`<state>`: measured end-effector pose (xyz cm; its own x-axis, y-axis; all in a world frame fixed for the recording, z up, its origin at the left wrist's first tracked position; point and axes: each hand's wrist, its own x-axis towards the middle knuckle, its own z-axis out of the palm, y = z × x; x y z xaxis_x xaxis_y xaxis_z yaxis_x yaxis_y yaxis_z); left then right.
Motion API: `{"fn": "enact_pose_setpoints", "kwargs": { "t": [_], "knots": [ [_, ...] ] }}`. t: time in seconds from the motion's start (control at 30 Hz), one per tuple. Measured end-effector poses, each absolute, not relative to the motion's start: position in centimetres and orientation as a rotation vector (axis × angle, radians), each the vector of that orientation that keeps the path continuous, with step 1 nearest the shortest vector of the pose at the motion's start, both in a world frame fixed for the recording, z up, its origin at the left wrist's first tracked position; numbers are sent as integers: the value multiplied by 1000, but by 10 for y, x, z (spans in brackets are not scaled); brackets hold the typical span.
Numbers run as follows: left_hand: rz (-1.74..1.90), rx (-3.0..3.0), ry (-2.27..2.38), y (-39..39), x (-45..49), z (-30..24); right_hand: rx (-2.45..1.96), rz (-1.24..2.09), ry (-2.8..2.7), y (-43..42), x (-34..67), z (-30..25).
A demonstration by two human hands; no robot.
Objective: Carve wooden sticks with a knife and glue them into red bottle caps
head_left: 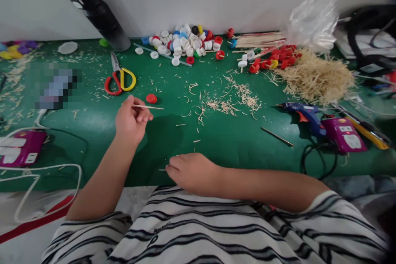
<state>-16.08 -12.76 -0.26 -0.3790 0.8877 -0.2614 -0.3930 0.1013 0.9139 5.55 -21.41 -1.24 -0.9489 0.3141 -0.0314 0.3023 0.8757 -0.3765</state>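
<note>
My left hand (131,119) pinches a short, thin wooden stick (151,107) that points to the right. Just beyond its fingers a red bottle cap (151,98) lies on the green table. My right hand (194,173) is closed in a fist near the table's front edge. A thin pale sliver shows just left of its fingers; whether the hand holds it I cannot tell. Wood shavings (221,106) are scattered ahead of both hands. Scissors (119,76) with one red and one yellow handle lie past my left hand.
Bottle caps (185,43) are heaped along the wall beside a dark bottle (102,16). Wooden sticks (260,40), red caps and a pile of shavings (318,74) sit at right. Nearer are a glue gun (306,111), a metal rod (276,136) and purple power sockets (343,134) with cables.
</note>
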Motion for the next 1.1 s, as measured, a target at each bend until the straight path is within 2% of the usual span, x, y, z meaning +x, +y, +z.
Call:
{"fn": "enact_pose_setpoints", "kwargs": {
  "t": [0.07,0.17,0.43,0.53,0.83,1.1],
  "knots": [
    [1521,547,1314,-127,-163,-3,-410,569,-3037,-211,39,-20],
    [1530,547,1325,-127,-165,-5,-523,483,-3038,-187,31,-24],
    [1585,311,1232,-129,-163,4,-1604,466,-2692,-109,92,-9],
    [1594,299,1220,-130,-163,5,-1819,433,-2535,-94,114,-7],
    [1579,301,1209,-132,-161,4,-1822,400,-2400,-84,117,-5],
    [1615,403,1245,-130,-165,-3,-1512,698,-2574,-58,18,-3]
  ]
}}
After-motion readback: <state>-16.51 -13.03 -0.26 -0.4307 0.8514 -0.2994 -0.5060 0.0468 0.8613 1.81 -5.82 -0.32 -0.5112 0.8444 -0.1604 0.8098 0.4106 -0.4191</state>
